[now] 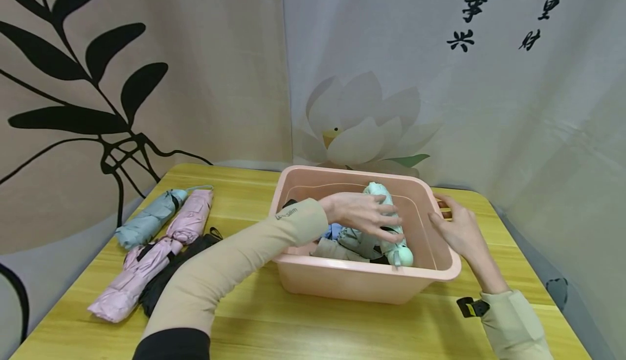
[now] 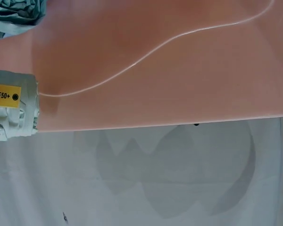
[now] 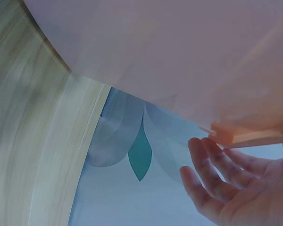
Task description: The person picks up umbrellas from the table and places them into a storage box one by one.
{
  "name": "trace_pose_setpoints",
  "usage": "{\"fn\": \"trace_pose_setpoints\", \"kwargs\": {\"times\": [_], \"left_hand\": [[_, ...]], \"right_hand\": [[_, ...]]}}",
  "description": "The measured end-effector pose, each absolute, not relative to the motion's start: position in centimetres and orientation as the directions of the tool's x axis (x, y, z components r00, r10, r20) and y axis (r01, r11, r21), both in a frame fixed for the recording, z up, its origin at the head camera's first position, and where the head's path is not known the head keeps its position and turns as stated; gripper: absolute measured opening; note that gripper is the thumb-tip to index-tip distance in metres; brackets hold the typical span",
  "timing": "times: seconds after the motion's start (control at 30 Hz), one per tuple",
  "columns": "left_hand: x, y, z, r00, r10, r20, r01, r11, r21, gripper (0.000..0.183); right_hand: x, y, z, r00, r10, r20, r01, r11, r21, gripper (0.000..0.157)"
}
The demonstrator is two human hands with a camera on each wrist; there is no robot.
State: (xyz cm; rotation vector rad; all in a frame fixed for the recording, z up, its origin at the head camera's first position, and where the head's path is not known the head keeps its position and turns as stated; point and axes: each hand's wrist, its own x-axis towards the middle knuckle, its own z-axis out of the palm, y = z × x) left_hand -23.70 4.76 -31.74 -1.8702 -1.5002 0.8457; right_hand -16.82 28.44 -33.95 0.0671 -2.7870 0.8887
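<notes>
A mint-green folded umbrella (image 1: 395,254) leans inside the pink plastic bin (image 1: 362,289), its round handle end toward the front wall. My left hand (image 1: 364,216) reaches over the bin, with spread, nearly straight fingers lying across this umbrella; the thumb is hidden. In the left wrist view, the umbrella's fabric end (image 2: 14,110) shows a yellow UPF50+ label. Under it lie a grey-green folded umbrella (image 1: 359,242) and a bit of blue fabric (image 1: 333,231). At the bin's right side, my right hand (image 1: 459,227) holds the rim, thumb above and fingers bent beneath the lip.
On the table's left lie a light-blue folded umbrella (image 1: 149,221), pink folded umbrellas (image 1: 134,286) and a black folded umbrella (image 1: 171,275). The bin stands on the yellow wood-grain table (image 1: 274,327). Printed curtains (image 1: 225,77) hang behind the table's back edge.
</notes>
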Motion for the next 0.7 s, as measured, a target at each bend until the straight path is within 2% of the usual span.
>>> {"fn": "trace_pose_setpoints", "kwargs": {"times": [0.37,0.5,0.7], "left_hand": [[-23.7,4.8,-31.9,0.181,0.979,-0.095,0.609,-0.188,-0.771,0.042],[-23.6,4.6,-31.2,0.153,0.987,-0.039,0.628,-0.128,-0.768,0.040],[-22.7,4.3,-29.7,0.052,0.993,0.110,0.707,0.041,-0.706,0.031]], "right_hand": [[-16.9,28.6,-34.0,-0.983,0.012,0.186,-0.103,0.798,-0.594,0.052],[-16.9,28.6,-33.9,-0.982,0.016,0.186,-0.099,0.801,-0.590,0.052],[-16.8,28.6,-33.9,-0.985,0.018,0.172,-0.090,0.794,-0.601,0.053]]}}
